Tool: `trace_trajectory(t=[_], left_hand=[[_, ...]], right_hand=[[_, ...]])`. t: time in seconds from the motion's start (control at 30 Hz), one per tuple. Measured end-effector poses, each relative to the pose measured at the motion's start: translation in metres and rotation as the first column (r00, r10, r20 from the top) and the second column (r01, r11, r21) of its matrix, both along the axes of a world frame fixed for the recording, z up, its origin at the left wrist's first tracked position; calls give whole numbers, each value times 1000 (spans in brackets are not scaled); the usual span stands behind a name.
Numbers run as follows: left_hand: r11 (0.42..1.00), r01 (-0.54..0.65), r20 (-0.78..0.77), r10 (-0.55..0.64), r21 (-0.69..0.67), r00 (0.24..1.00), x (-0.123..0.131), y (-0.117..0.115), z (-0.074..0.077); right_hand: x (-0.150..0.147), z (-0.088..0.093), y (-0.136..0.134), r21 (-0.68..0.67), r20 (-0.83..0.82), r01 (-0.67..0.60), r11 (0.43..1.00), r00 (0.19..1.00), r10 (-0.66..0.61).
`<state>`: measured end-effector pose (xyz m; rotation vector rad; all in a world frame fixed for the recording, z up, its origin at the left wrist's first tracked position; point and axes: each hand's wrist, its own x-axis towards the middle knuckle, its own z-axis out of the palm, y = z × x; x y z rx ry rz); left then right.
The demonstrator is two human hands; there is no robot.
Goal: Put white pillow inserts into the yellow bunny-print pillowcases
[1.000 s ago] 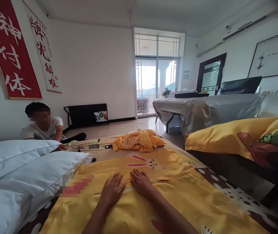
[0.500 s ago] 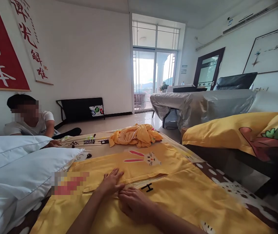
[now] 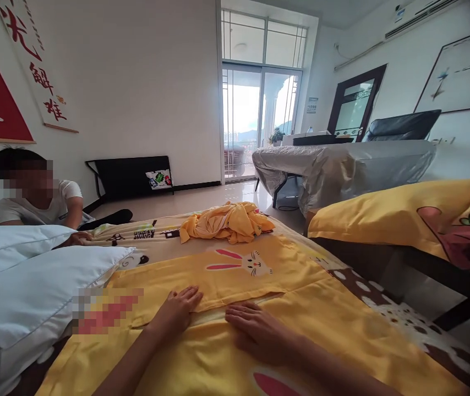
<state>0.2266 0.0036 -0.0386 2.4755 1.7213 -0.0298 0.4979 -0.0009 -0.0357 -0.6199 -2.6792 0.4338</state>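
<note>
A yellow pillowcase [image 3: 321, 324] with a rabbit print lies spread in front of me. A slit-like opening with a folded edge runs across it. My left hand [image 3: 177, 309] rests flat on the cloth at the left part of this edge, fingers stretched out. Just right of the middle, my right hand [image 3: 255, 330] lies flat along the near side of the opening, fingers extended and close together. Neither hand grips anything. Beyond the pillowcase is a crumpled heap of yellow cloth [image 3: 229, 223].
White pillows [image 3: 49, 291] are stacked at the left. Behind them sits another person [image 3: 41, 201], one hand on the patterned bedding [image 3: 158, 242]. A yellow pillow [image 3: 383, 212] lies at the right on a dark support. Farther back stands a plastic-covered table [image 3: 301, 159].
My hands have moved apart along the opening: the right hand slid rightward, the left slightly leftward. Fingers of the right hand are straighter. The camera view has shifted a little.
</note>
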Motion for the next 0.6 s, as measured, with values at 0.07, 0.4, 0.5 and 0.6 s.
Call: trace_trajectory(t=[0.07,0.4,0.5,0.6], left_hand=[[998,-12,-1,12,54,1000,6,3,-1],[967,-221,26,220,125,975,15,30,-12],[967,-243,24,242,78,970,4,22,-13],[963,-267,-4,268,27,964,-26,1,-6]], right_hand=[[-8,1,0,35,-12,49,998,999,-48],[-53,-15,-7,43,29,-117,992,993,116],[-31,-12,1,23,19,-77,997,997,76],[4,-12,14,-9,55,188,982,981,-187]])
